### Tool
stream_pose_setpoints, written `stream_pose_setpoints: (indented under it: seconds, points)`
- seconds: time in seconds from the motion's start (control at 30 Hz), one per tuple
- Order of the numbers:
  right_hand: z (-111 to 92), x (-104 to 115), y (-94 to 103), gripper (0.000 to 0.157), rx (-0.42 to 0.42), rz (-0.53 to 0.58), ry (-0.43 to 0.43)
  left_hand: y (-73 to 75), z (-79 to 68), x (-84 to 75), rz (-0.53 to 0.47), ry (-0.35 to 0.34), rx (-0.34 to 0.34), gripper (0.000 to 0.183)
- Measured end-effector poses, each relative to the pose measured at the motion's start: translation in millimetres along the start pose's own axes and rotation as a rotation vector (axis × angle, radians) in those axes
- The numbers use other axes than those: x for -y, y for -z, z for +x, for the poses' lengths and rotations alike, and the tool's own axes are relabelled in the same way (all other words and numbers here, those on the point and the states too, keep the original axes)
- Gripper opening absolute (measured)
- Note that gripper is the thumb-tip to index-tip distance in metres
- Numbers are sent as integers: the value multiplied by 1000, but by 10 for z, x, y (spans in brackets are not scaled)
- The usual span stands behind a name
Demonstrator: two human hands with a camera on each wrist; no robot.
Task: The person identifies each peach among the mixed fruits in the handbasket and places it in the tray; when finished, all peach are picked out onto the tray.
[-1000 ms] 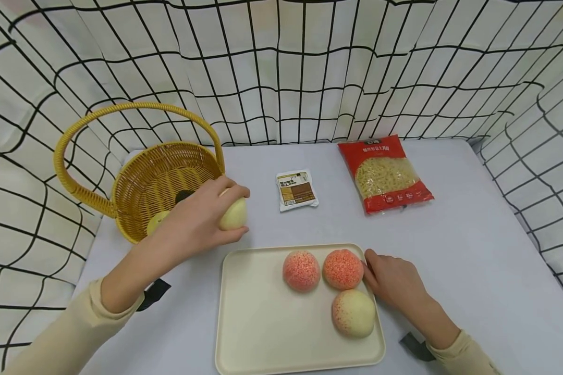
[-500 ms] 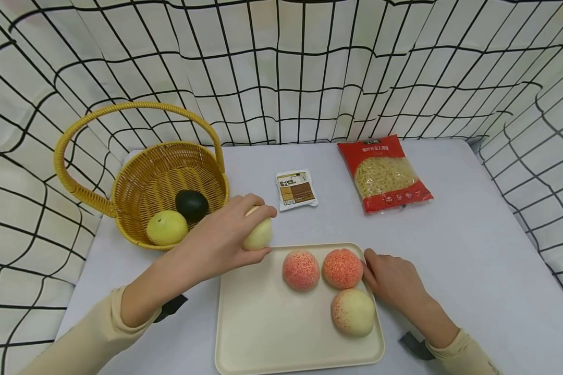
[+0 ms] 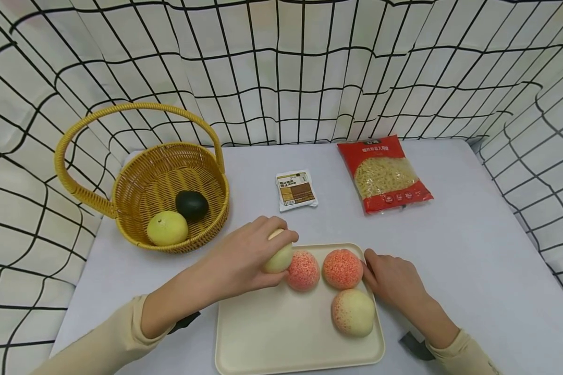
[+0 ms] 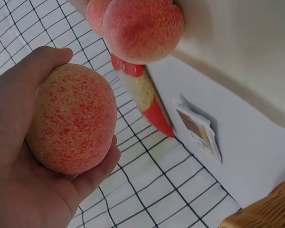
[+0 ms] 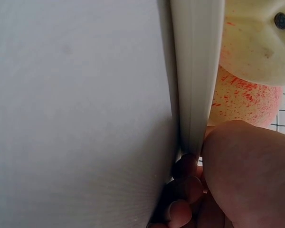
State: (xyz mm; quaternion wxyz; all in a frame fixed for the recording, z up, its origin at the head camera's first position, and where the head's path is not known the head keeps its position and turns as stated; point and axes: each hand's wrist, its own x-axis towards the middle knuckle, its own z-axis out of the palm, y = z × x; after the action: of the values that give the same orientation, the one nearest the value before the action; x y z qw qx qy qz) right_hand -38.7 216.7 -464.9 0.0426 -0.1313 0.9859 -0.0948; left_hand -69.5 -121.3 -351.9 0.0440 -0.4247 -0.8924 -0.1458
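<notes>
In the head view my left hand [image 3: 244, 258] grips a peach [image 3: 280, 259] above the upper left part of the cream tray [image 3: 262, 338]. The left wrist view shows this peach's red-speckled side [image 4: 75, 118], with thumb and fingers curled round it. Two pinkish-red peaches lie on the tray, one near the middle [image 3: 305, 276] and one at the upper right [image 3: 342, 269]. Below the latter sits a paler peach [image 3: 354, 313]. At the tray's right edge my right hand [image 3: 396, 281] pinches the rim [image 5: 197, 71], thumb near the inside and fingers outside.
A yellow wicker basket [image 3: 211, 237] with a tall handle stands at left, holding a dark green avocado [image 3: 192, 205] and a yellow-green round fruit [image 3: 167, 228]. Behind the tray lie a small white-and-brown packet [image 3: 296, 190] and a red bag of pasta [image 3: 386, 174]. Black-grid netting [image 3: 291, 78] surrounds the table.
My left hand has carried the peach from beside the basket rightward and nearer, over the tray. The basket's fruits have come into full sight. My right hand has stayed at the tray's edge.
</notes>
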Motion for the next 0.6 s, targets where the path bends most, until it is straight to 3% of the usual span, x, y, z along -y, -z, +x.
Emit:
stream_pose_setpoints:
  seconds: [0.37, 0.6]
  points:
    - [1, -2, 3, 31, 2, 3, -3, -177, 26, -181, 30, -124, -12, 56]
    - [2, 3, 5, 30, 3, 1, -4, -312, 15, -281, 12, -151, 60, 56]
